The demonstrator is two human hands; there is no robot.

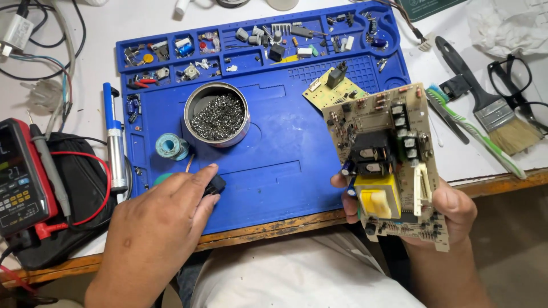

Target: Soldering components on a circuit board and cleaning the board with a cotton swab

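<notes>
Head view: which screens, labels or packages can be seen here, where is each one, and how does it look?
Multimeter: far left edge of the table, red and black body, grey-green screen lit, yellow and grey buttons below it.
Green package: top edge, right of the blue mat, dark green with pale print, mostly cut off.
White adapter: top left corner, small label, too blurred to describe.

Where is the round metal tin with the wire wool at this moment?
The round metal tin stands on the blue mat, left of centre, above the left hand and beside the solder spool.
</notes>
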